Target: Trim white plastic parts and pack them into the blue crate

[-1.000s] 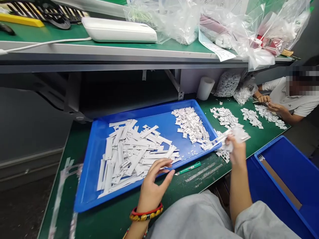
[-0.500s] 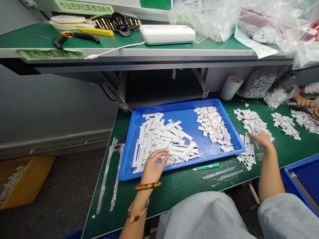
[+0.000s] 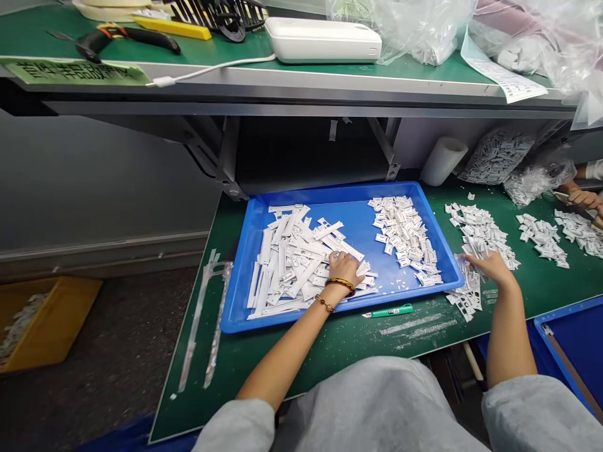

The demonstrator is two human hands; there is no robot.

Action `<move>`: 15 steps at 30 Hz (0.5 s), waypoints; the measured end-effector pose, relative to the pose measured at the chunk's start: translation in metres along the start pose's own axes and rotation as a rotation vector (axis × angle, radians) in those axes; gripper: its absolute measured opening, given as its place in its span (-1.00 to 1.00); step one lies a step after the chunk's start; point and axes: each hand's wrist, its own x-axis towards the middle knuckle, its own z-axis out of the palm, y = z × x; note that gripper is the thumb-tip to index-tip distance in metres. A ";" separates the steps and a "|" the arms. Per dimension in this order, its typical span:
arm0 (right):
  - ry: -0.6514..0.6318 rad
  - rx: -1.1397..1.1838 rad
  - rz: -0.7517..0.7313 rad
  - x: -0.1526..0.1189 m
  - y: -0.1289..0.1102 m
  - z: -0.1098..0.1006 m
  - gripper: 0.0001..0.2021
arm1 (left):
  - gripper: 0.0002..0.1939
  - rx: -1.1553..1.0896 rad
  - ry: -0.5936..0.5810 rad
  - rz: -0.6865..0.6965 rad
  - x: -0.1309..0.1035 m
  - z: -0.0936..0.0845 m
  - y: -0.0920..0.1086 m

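My left hand (image 3: pixel 345 269) reaches over the long white strips (image 3: pixel 294 251) in the left part of the blue tray (image 3: pixel 235 276). Its fingers curl down among the strips, so their tips are hidden. Small white pieces (image 3: pixel 404 232) lie in the tray's right part. My right hand (image 3: pixel 490 265), right of the tray, has its fingers closed on white pieces (image 3: pixel 477 248). Flat white parts with holes (image 3: pixel 466 295) lie just below it, and a pile of small white pieces (image 3: pixel 487 229) is behind it.
A green pen-like tool (image 3: pixel 389 311) lies before the tray. Further right are more white piles (image 3: pixel 543 237) and a person's hands (image 3: pixel 584 199). A shelf edge (image 3: pixel 301 94) crosses above, holding pliers (image 3: pixel 125 39) and a white device (image 3: pixel 323 41). A white roll (image 3: pixel 444 161) stands behind.
My left hand has moved right and forward from the tray's front edge onto the strips. My right hand stays near the same spot, with the white pieces now raised more upright in its fingers.
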 end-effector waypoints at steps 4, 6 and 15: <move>0.222 0.233 -0.057 -0.024 -0.013 -0.004 -0.65 | -0.86 -0.290 0.044 -0.069 -0.004 -0.013 -0.012; 0.283 0.384 -0.181 -0.045 -0.033 0.000 -0.66 | -0.74 -0.477 0.054 -0.099 -0.010 -0.021 -0.015; -0.101 0.574 -0.410 -0.144 -0.139 0.105 -0.64 | -0.50 -1.145 0.078 -0.192 -0.040 -0.038 0.004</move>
